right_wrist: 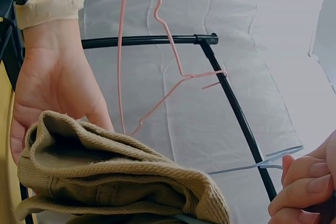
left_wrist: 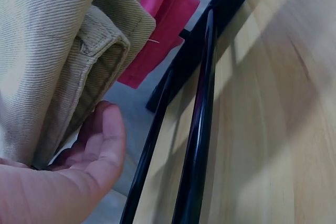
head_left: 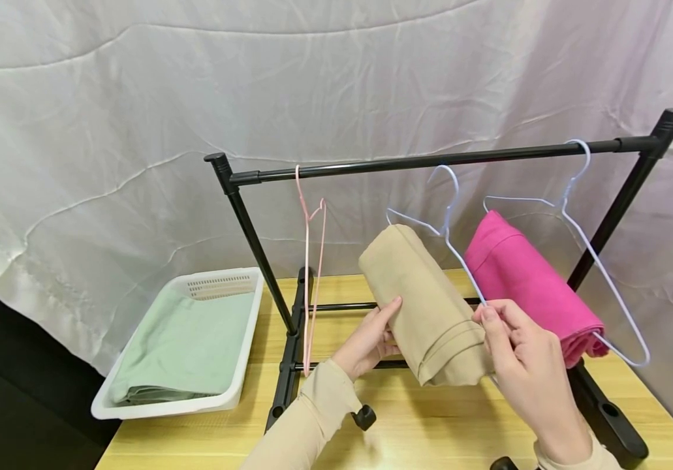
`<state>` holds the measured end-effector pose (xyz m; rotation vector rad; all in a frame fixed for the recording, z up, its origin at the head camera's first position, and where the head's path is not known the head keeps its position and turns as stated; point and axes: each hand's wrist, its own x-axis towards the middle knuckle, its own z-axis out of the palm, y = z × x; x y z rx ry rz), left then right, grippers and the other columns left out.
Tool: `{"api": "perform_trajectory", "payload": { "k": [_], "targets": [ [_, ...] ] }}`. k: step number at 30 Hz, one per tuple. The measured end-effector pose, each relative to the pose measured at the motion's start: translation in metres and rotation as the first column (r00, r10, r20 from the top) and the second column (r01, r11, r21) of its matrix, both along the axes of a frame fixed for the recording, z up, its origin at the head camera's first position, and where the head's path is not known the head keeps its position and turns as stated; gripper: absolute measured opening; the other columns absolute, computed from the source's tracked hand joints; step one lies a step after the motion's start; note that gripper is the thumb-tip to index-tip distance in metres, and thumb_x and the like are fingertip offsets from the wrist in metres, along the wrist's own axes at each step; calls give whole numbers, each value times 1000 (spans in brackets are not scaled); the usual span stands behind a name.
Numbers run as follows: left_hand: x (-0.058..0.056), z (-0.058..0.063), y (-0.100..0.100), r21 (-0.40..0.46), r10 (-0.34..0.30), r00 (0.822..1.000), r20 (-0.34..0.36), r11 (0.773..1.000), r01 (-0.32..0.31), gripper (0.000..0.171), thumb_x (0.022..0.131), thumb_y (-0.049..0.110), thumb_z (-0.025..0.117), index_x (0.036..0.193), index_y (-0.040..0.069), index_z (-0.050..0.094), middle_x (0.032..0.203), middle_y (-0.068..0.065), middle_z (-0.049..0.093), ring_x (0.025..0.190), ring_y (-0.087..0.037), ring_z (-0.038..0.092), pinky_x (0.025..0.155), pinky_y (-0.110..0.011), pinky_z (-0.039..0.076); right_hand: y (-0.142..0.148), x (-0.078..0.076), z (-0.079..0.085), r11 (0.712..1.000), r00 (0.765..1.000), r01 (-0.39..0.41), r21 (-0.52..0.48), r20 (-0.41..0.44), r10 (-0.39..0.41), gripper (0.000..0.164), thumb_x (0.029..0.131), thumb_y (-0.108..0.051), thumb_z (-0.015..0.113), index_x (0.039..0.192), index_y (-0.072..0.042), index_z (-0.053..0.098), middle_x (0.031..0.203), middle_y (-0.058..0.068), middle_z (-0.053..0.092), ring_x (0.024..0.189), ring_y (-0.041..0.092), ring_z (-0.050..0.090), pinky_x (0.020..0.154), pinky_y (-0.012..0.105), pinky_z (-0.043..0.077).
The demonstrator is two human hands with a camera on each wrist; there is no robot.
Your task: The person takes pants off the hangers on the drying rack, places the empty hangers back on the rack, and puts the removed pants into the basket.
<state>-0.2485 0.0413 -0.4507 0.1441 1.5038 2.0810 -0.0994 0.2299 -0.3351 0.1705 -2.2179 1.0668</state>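
Note:
A folded beige garment [head_left: 421, 303] of thick ribbed cloth hangs over the lower bar of a light-blue wire hanger [head_left: 449, 212]. My left hand [head_left: 367, 344] holds the garment's left side, thumb on the front and fingers [left_wrist: 111, 129] curled behind its lower folds. At the hanger's right arm, my right hand [head_left: 524, 365] pinches the wire between thumb and fingers, close by the garment's right end. The hanger's hook is up at the top rail [head_left: 371, 166] of a black rack. In the right wrist view, the garment's layered end [right_wrist: 126, 177] faces the camera.
Right of the beige garment, a rolled pink cloth [head_left: 530, 287] hangs on another light-blue hanger [head_left: 606, 267]. A pink wire hanger [head_left: 307, 261] hangs at the rail's left. On the left, a white basket [head_left: 242, 365] holds folded green cloth [head_left: 189, 346]. The rack stands on a wooden table [head_left: 418, 431].

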Motion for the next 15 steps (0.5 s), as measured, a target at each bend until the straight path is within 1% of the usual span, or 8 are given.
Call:
{"api": "perform_trajectory", "payload": {
  "k": [1,4,9,15],
  "targets": [
    [0,0,0,6,-2,1000,4,1000,2,70,86,65,67,132,15,49,109,-3,67,86,-14,67,82,-36,58,0,1,-1,1000,1000,-2,-1,-1,2,15,104,-14,54,95,-21,65,58,-13,46,44,1,35,45,19,31],
    [0,-1,0,27,-4,1000,21,1000,4,69,86,63,68,132,16,49,110,-3,69,86,-14,69,81,-36,58,-1,3,-2,1000,1000,-9,-9,4,9,15,104,-14,54,95,-20,65,57,-13,46,43,1,35,44,19,32],
    [1,-2,0,78,-4,998,66,997,-1,69,85,61,70,134,17,49,116,-4,68,95,-18,70,82,-37,58,-3,6,-3,1000,1000,-14,-17,18,14,16,104,-14,53,95,-19,65,56,-13,45,42,2,35,44,19,32],
    [2,-5,0,169,-6,994,109,985,-12,63,87,57,71,133,19,50,117,-1,68,100,-18,68,82,-40,57,-5,10,-5,1000,999,-16,-22,36,17,15,104,-14,53,95,-18,65,53,-13,43,41,1,35,43,19,32]
  ]
}}
